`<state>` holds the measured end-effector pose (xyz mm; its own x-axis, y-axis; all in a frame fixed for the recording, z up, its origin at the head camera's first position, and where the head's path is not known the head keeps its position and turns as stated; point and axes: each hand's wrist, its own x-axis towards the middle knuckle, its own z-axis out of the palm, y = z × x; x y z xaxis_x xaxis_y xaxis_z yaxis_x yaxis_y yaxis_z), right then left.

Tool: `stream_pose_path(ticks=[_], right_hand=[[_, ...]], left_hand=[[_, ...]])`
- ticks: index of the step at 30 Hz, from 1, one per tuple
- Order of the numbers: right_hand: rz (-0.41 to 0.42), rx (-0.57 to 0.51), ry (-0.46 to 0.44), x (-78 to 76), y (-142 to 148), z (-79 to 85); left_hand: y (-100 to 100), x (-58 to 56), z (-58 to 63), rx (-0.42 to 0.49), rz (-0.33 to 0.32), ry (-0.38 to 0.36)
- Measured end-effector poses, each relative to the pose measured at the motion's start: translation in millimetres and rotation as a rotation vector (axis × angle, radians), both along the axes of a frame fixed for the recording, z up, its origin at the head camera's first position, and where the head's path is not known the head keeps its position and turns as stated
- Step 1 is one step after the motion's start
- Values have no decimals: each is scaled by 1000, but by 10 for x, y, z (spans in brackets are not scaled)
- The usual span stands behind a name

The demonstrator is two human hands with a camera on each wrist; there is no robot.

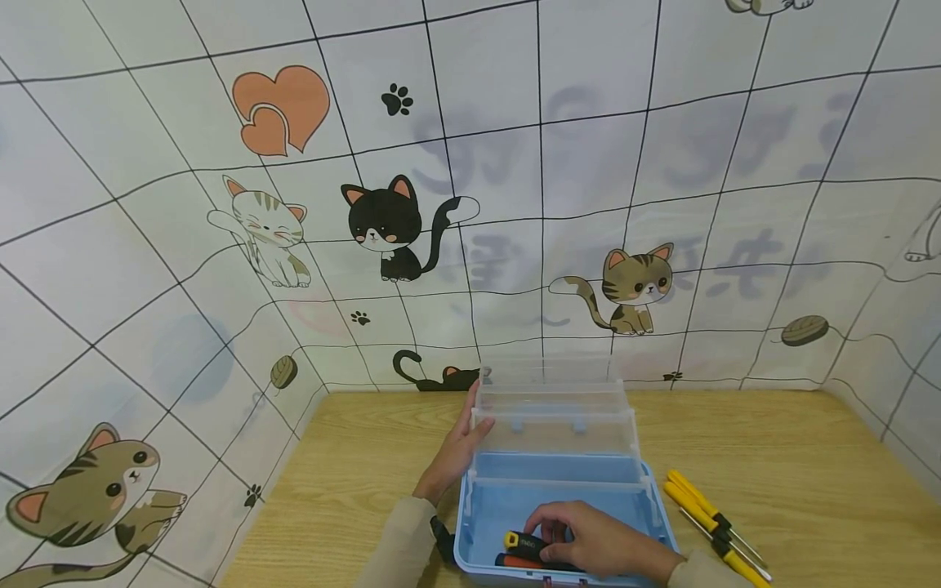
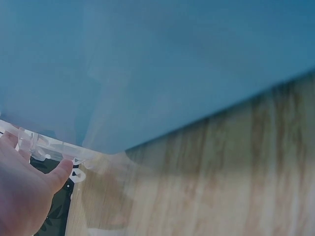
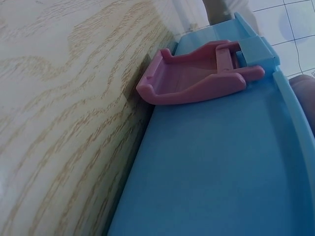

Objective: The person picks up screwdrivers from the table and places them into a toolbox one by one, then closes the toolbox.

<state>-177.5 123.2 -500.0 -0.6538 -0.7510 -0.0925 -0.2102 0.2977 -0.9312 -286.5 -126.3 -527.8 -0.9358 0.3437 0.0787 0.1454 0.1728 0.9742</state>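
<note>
A light-blue toolbox (image 1: 470, 531) stands on the table, its clear lid (image 1: 555, 429) raised at the back. My left hand (image 1: 457, 447) grips the lid's left edge, thumb in front and fingers behind. In the left wrist view, the left hand (image 2: 24, 189) shows beside the clear plastic edge. Inside the box, my right hand (image 1: 588, 535) reaches down with bent fingers and holds a tool with a black-and-yellow handle (image 1: 524, 543). An orange-and-black handle (image 1: 518, 561) lies just in front of it, partly hidden by the hand.
Several yellow-and-black screwdrivers (image 1: 706, 510) lie on the wooden table (image 1: 801, 465), right of the box. A pink latch (image 3: 197, 76) hangs unfastened on the box front. A black object (image 1: 443, 539) sits against its left side. A cat-printed wall covering (image 1: 507, 245) stands behind.
</note>
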Motion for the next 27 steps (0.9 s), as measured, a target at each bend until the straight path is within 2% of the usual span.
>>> stream_pose_path(ticks=[11,27], right_hand=[[31,-13,12,-22,24,-11],[10,5,17,-34,86,32]], left_hand=[[-4,-5,-14,19,-3,-20],[1,-15,-28,5,4,-29]])
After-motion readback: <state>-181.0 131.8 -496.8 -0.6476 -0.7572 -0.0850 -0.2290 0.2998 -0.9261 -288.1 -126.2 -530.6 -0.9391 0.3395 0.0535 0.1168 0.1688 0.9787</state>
